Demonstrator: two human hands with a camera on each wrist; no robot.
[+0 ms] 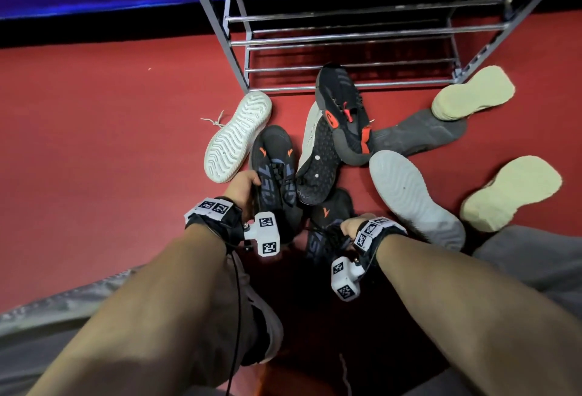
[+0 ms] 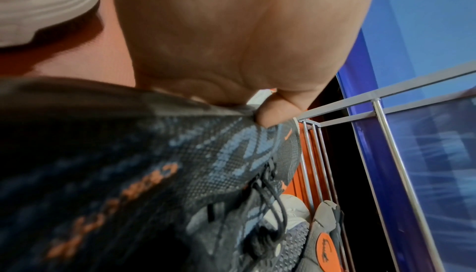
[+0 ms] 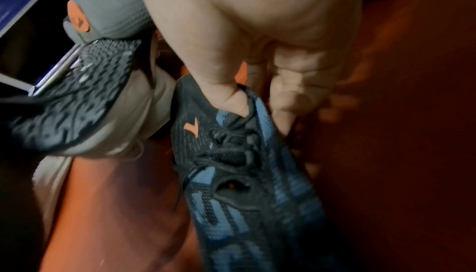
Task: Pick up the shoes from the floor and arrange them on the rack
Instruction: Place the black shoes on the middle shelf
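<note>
Shoes, nine counted, two gripped, one rack

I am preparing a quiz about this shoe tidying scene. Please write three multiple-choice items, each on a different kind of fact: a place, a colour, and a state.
1. Where does the white-soled shoe nearest the rack's left leg lie?
A. on the floor, sole up
B. on a rack bar
C. in the right hand

2. What colour is the floor?
A. green
B. red
C. white

3. What is the left hand doing?
A. hanging free
B. resting flat on the floor
C. holding a dark knit shoe

Answers:
1 A, its ribbed sole faces up beside the rack.
2 B, red shows all around the shoes.
3 C, the left wrist view shows the thumb pressed into the shoe's edge in a grip.
</note>
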